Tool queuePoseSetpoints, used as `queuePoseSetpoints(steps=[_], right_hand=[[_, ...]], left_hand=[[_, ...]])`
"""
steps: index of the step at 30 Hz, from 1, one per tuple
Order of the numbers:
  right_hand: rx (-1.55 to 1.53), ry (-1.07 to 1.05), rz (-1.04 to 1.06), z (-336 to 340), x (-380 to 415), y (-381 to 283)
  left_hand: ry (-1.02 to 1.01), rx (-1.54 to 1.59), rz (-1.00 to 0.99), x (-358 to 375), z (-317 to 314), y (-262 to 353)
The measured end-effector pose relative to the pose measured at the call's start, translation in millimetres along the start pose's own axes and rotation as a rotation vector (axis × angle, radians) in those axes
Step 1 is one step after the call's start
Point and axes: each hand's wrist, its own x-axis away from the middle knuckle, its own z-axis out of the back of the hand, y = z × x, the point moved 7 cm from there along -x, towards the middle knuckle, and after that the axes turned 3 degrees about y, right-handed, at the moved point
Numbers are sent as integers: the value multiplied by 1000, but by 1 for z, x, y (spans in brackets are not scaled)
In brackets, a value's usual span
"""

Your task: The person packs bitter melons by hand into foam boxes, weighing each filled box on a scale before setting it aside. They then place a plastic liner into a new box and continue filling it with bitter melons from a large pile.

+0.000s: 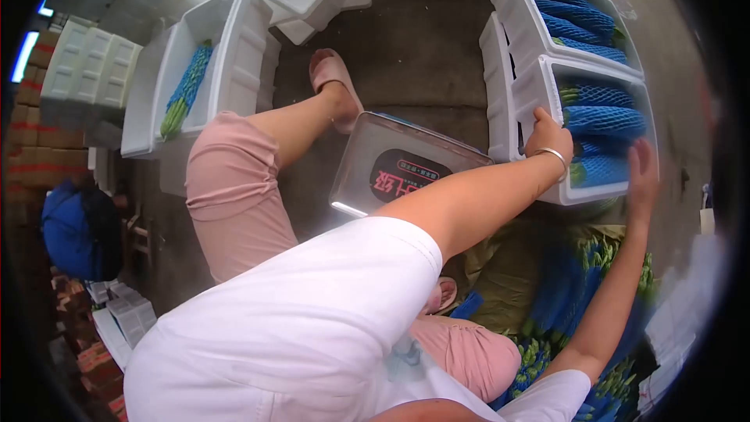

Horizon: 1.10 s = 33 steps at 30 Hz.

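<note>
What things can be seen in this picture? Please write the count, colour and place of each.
Boxes with rows of bundles: two, white, upper right
Netted bundles in them: several, blue and green
Box with single bundle: one, white, upper left
Single netted bundle: one, blue and green, inside it
Other boxes: many, white, mostly upper left
Labelled container: one, translucent, centre
Netted bundles in pile: uncountable, blue and green, lower right
Sheet: one, olive, by the pile
Bag-like object: one, blue and black, left
Cartons: several, brown, far left
Slippers: two, pink, on the feet
Bracelet: one, silver-coloured, left wrist
Trousers: one pair, pink
Shirt: one, white
Left hand: one, bare, at the nearer right-side box's left rim
Right hand: one, bare, by its right side
</note>
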Motion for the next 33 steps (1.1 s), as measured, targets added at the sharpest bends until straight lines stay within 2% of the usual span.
queuePoseSetpoints(steps=[1, 2, 3, 4, 5, 7, 9, 10, 12, 13, 14, 15, 16, 17, 18, 19, 20, 21, 22, 24, 25, 27, 28, 30, 31, 32, 33], right_hand=[[-29, -135, -2, -31, 27, -23], [184, -268, 36, -55, 53, -55], [248, -357, 21, -78, 73, -55], [489, -451, 89, -94, 83, -63], [481, -413, 128, -96, 87, -66], [460, -370, 176, -97, 92, -70], [598, -107, 309, -81, 98, -88], [606, -112, 315, -77, 104, -105], [366, -112, 303, -68, 115, -158], [368, -98, 366, -71, 123, -186], [378, -96, 379, -77, 128, -206], [305, -179, 422, -93, 133, -225], [230, -263, 461, -110, 139, -247], [178, -308, 513, -129, 145, -275], [127, -350, 564, -150, 149, -305], [94, -366, 602, -170, 152, -333], [64, -385, 638, -191, 156, -360], [5, -453, 559, -214, 158, -382], [-55, -520, 482, -238, 159, -406], [-251, -601, 454, -295, 164, -451], [-290, -727, 351, -325, 170, -477], [-160, -795, 329, -377, 181, -525], [37, -909, 334, -415, 188, -540], [178, -1105, 350, -475, 208, -558], [223, -1066, 237, -500, 219, -556], [275, -1019, 108, -518, 224, -548], [182, -951, 21, -516, 229, -546]], left_hand=[[2, -21, 8, -10, -12, -1], [-71, -16, 32, -18, -17, -3], [-112, -107, -14, -8, -5, 3], [-158, -193, -61, 5, 12, 10], [-155, -180, -62, 6, 33, 8], [-566, -393, -407, 10, 67, 18], [-624, -274, -422, 16, 175, 18], [-565, -338, -473, 15, 245, 21], [11, -504, -720, -18, 398, 13], [314, -688, -868, -22, 481, 4], [500, -830, -848, -28, 558, -19], [683, -903, -759, -28, 627, -54], [728, -1043, -462, -27, 679, -91], [721, -1089, -321, -26, 716, -129], [711, -1133, -181, -27, 739, -159], [708, -1125, -186, -24, 743, -164], [521, -774, -64, -27, 743, -186], [326, -420, 54, -30, 734, -206], [319, -408, 52, -28, 731, -207], [159, -168, 112, -26, 713, -209], [155, -159, 110, -26, 713, -211], [154, -42, 106, -29, 712, -213], [147, -41, 96, -26, 709, -212], [240, 176, -38, -14, 709, -200], [298, -136, -92, -8, 722, -190], [424, -525, -251, -22, 754, -194], [620, -699, -499, -13, 771, -184]])
